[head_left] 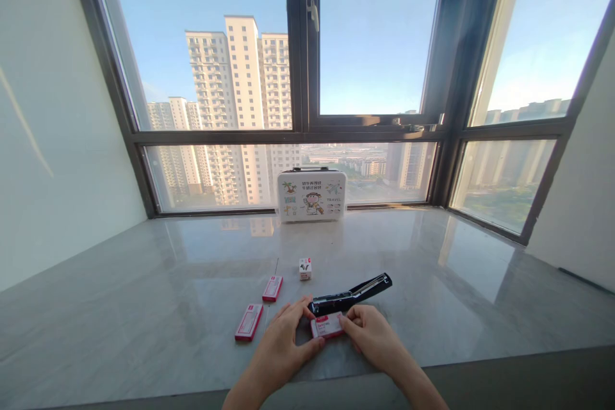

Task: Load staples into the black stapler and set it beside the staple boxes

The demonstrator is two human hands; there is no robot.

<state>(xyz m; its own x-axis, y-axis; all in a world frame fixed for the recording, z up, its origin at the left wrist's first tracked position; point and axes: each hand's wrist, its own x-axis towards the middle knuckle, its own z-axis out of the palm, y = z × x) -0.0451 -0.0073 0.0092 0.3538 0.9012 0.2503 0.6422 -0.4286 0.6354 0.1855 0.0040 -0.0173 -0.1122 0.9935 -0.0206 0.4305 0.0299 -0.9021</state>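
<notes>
A small red-and-white staple box (327,327) lies between my hands near the front of the grey stone sill. My left hand (284,336) has its thumb at the box's lower left corner and its fingertips at the upper left. At the right end, my right hand (373,334) pinches the box with curled fingers. Just behind it, a black stapler (353,295) rests unfolded, its top arm swung out to the right. Two similar red-and-white boxes are to the left, a nearer one (248,323) and a farther one (273,289).
Behind the stapler stands a small white printed cube-shaped box (305,268). A white case with cartoon pictures (312,197) is upright against the window. Thin dark marks or sticks, too fine to make out, are near the left boxes. The sill's front edge (480,362) runs close below my wrists.
</notes>
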